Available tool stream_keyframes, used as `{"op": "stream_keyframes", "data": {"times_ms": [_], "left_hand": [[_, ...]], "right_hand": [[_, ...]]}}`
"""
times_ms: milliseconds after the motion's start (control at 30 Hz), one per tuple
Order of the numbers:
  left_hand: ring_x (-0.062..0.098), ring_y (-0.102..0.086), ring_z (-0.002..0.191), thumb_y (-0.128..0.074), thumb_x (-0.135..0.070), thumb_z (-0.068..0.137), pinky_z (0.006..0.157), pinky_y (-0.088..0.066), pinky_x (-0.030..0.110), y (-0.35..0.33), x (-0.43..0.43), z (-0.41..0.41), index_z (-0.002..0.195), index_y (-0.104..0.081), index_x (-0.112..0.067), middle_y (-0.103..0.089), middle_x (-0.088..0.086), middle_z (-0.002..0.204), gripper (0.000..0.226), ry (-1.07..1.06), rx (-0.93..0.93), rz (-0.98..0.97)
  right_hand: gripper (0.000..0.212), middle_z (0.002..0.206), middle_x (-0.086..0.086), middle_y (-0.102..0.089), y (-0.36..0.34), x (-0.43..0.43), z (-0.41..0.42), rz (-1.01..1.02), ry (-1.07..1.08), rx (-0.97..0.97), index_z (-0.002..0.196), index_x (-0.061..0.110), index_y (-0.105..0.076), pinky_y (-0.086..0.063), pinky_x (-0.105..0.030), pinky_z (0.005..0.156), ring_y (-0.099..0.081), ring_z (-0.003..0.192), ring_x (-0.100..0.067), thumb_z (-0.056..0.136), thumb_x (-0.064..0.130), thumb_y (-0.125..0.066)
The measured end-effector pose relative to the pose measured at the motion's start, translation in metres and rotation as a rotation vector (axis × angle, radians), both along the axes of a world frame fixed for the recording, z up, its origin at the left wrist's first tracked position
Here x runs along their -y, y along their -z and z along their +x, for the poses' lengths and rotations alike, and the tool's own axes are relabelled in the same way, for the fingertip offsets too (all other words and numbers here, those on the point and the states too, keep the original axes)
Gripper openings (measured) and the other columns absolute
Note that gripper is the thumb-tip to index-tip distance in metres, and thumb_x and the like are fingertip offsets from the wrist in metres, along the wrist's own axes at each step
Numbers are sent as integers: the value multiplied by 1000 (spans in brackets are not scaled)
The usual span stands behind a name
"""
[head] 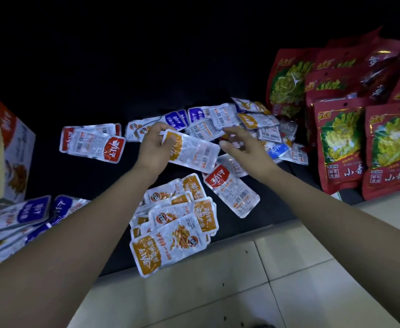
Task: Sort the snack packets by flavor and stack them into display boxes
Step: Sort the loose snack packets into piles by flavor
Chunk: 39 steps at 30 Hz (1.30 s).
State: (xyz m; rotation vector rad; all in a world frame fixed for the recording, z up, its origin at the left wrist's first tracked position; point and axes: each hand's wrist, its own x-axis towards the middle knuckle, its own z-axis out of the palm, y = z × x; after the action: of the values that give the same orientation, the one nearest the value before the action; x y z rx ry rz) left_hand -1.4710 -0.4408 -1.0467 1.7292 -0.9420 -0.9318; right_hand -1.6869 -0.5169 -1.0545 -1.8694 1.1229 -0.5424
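Observation:
My left hand (153,147) grips an orange-labelled snack packet (194,152) by its left end, lifted just above the dark surface. My right hand (241,143) hovers open beside the packet's right end, fingers spread over a mixed heap of packets (248,121). A stack of orange packets (177,223) lies near the front edge. Red-labelled packets (92,143) sit at the left, and one more red packet (232,190) lies under my right forearm. Purple-labelled packets (26,214) are piled at the far left. A display box (14,147) stands at the left edge.
Large red snack bags (341,143) stand in rows along the right. The dark surface (99,176) ends at a front edge, with pale floor tiles (241,280) below. The back of the surface is in darkness.

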Motion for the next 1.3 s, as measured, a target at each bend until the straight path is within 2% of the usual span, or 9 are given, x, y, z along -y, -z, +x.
{"op": "stream_keyframes", "data": {"times_ms": [233,400,567,633,700,867,1067,1167,1300], "left_hand": [[35,-67,92,-71,-9,86,82,-57,46,-9,-7,-14,105,-61,-17,-67,18,106,23,251,-63,76],[21,-67,91,-69,-7,86,78,-57,35,-2,1,-29,104,-62,-15,-68,8,102,21,242,-21,103],[26,-57,115,-66,-13,90,83,-45,26,8,16,-38,107,-58,-18,-55,9,132,19,144,-2,120],[26,-53,122,-65,-14,91,86,-41,24,12,19,-41,108,-57,-17,-47,8,142,19,120,-1,131],[22,-58,113,-64,-11,91,81,-43,23,17,21,-43,108,-57,-15,-47,3,141,19,86,-25,147],[15,-60,87,-59,-10,94,66,-46,14,20,23,-40,117,-58,-13,-46,-8,117,24,91,-27,181],[11,-66,82,-48,-5,98,73,-54,23,17,23,-41,110,-61,-17,-64,7,112,21,49,-115,220],[-5,-56,54,-43,-6,101,49,-42,12,11,21,-45,117,-59,-14,-63,7,96,24,57,-114,187],[17,-66,87,-45,-12,100,79,-56,34,-1,19,-47,105,-61,-25,-66,9,114,21,106,-221,157]], "right_hand": [[14,96,-4,-66,-13,-9,14,145,-85,-6,106,13,-66,-54,-33,74,-64,77,-8,92,14,-65],[25,119,-6,-55,-4,14,-25,-265,160,-119,117,14,-61,-47,-20,84,-51,105,-12,92,8,-59],[76,163,-5,-8,12,54,-38,-294,101,-565,154,19,-17,-21,-52,114,-15,147,-30,92,27,-61],[81,159,-8,-18,16,59,-33,-275,73,-706,156,18,-10,-23,-51,111,-21,143,-33,93,38,-58],[70,141,-14,-37,18,62,-30,-393,100,-762,150,14,-30,-28,-45,103,-32,131,-32,92,42,-58],[42,112,-9,-58,27,57,-36,-613,135,-503,113,12,-66,-31,-41,90,-49,108,-32,87,41,-49],[18,78,-8,-66,-5,46,-30,-445,-57,-90,106,13,-57,-51,-45,58,-63,65,-27,96,27,-53],[4,85,8,-63,-22,38,-19,-279,-230,-69,93,22,-58,-46,-23,66,-60,76,-4,96,20,-60],[28,128,-8,-50,-16,33,-12,-275,-421,-305,119,8,-60,-40,-34,98,-46,119,-21,95,22,-60]]}}
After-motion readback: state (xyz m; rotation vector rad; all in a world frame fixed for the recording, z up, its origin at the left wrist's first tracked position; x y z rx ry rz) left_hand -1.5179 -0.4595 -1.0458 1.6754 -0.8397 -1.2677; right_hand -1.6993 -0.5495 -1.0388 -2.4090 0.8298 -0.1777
